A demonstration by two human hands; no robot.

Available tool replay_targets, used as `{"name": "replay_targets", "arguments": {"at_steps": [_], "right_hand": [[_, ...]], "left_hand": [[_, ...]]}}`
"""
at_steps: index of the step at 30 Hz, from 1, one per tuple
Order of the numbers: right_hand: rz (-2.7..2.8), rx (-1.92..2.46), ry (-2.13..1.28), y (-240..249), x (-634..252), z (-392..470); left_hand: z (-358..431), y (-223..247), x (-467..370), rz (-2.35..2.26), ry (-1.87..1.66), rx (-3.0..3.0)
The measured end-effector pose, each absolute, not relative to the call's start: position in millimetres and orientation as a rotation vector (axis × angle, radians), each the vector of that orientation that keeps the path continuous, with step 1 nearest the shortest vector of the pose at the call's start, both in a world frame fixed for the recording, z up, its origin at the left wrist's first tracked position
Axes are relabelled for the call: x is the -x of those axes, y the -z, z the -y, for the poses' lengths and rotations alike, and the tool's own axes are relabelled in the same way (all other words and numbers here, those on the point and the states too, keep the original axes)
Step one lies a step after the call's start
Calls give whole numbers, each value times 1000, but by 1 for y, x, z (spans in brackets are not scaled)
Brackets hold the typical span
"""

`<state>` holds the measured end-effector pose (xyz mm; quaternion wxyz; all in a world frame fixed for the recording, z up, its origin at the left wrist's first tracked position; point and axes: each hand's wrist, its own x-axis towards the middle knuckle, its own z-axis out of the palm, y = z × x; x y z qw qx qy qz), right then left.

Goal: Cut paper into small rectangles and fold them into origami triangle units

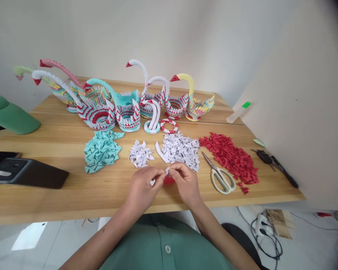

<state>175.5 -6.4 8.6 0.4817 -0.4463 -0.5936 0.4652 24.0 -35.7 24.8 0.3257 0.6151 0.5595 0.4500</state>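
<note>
Close to the table's front edge, my left hand [145,184] and my right hand [186,183] meet fingertip to fingertip. Both pinch a small white folded paper piece [167,171] between them. Another bit of white paper [152,182] shows under the left fingers. Behind and below the hands lies a red object [169,180], mostly hidden. Just beyond them are a small pile of white folded paper pieces [141,153] and a larger white pile [181,150]. A curved white paper strip [160,152] rests against the larger pile.
Teal paper pieces [103,150] lie left, red paper pieces [232,157] right. Scissors [222,178] sit near my right hand. Several paper swans [128,116] and a red-and-white ring [169,126] stand behind. A green bottle [14,116] and black stand [36,172] are far left.
</note>
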Motion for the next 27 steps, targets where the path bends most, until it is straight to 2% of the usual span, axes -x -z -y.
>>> {"name": "replay_targets", "arguments": {"at_steps": [7,13,21,27], "right_hand": [[1402,1103,-1191,-13,-172,10],[1473,1080,-1125,-13,-171,11],[1658,1067,-1019,-8,-181,9],[1613,1097,-1036,-8,-182,7]], "left_hand": [[30,-18,-23,-1103,-1133,-1060],[29,-15,-26,-1160,-1179,-1009],[27,-21,-22,-1241,-1165,-1234],[27,-18,-22,-1189,-1172,-1037]]}}
